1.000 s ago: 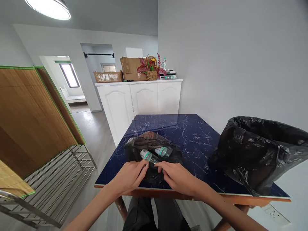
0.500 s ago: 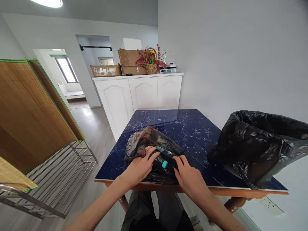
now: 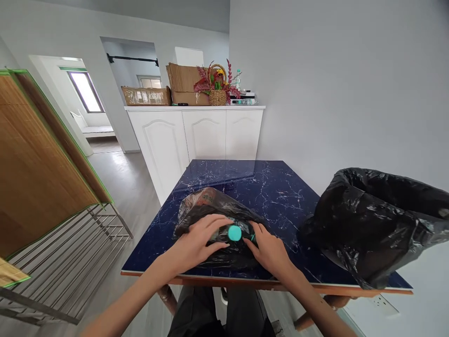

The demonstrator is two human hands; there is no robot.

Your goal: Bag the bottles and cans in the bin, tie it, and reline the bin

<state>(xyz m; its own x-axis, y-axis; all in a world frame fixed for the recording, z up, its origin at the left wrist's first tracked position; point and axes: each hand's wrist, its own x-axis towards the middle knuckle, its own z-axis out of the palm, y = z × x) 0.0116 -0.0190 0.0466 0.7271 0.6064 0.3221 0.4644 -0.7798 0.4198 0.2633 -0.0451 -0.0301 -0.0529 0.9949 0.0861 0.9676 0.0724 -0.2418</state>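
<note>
A thin dark plastic bag lies at the front of the blue marbled table. In its opening a clear bottle shows its teal cap, turned toward the camera. My left hand lies on the left of the bottle, thumb and fingers apart around its side. At the right, my right hand rests on the bag with its fingers bent over something with a bit of teal, mostly hidden. The lower parts of the bottles are hidden in the bag.
A large open black bag stands at the table's right side by the wall. Behind the table, a white cabinet carries cardboard boxes, a flower basket and bottles. A metal rack with bamboo mats is at the left.
The teal-capped bottle has tilted so its cap now faces up toward the camera. My left hand's thumb and fingers have spread apart. The view has shifted slightly.
</note>
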